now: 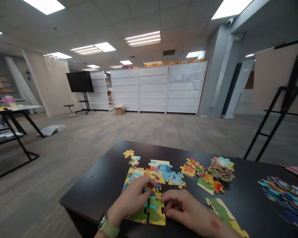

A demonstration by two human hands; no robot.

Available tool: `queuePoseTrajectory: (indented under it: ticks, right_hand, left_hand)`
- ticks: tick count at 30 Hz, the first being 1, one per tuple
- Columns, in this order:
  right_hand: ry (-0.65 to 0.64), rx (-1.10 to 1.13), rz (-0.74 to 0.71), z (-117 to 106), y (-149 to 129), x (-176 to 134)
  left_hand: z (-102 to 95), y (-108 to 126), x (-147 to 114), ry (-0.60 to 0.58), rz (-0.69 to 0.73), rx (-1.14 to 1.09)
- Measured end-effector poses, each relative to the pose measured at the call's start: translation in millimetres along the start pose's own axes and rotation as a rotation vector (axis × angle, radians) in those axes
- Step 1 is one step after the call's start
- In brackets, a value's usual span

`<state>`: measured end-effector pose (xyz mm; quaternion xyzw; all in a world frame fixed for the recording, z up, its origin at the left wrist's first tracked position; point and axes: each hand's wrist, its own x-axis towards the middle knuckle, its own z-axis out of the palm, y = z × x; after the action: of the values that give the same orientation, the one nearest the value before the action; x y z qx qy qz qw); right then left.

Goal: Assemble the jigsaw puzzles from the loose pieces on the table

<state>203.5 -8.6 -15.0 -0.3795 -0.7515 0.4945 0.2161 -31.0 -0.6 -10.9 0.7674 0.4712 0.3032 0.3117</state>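
Note:
A partly joined jigsaw puzzle (164, 170) with a blue elephant lies on the dark table. My left hand (134, 195), wearing a watch with a pale green band (108, 228), rests over its lower left part. Its fingers curl down onto a puzzle piece, which they mostly hide. From the right, my right hand (181, 205) has bent fingers against the edge of a green and yellow puzzle piece (156, 213). A narrow gap runs down the left side of that piece. Loose pieces (134, 160) lie just beyond the joined part.
Right of the puzzle are orange and red pieces (201, 172), a stack of pieces (222, 168) and a green strip (223, 213). A heap of blue pieces (285, 195) sits farther right. The table edge (76, 211) is at left; an easel stand (280, 109) stands at right.

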Motion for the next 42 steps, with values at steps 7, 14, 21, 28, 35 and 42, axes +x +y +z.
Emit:
queuePoseTrajectory:
  ticks: [7, 14, 21, 28, 35, 42]
  right_hand:
    - [-0.046, -0.476, -0.054, 1, -32, -10]
    - [-0.07, -0.507, -0.103, 4, -34, -11]
    - [0.279, -0.587, -0.134, -38, -8, -9]
    - [0.151, -0.553, 0.207, -84, 9, -26]
    - [0.079, -0.596, 0.178, -50, -14, -33]
    - [0.29, -0.632, 0.231, -99, -6, -35]
  left_hand:
    - [-0.1, -1, 4, -0.036, -0.003, -0.11]
    - [-0.7, -2, -1, -0.014, 0.017, -0.06]
    - [-8.5, 3, -10, -0.088, 0.091, 0.122]
    - [5.5, -7, -6, -0.071, 0.134, 0.223]
    - [10.3, -24, -3, 0.014, 0.06, 0.401]
    - [12.4, -27, -1, -0.12, 0.039, 0.631]
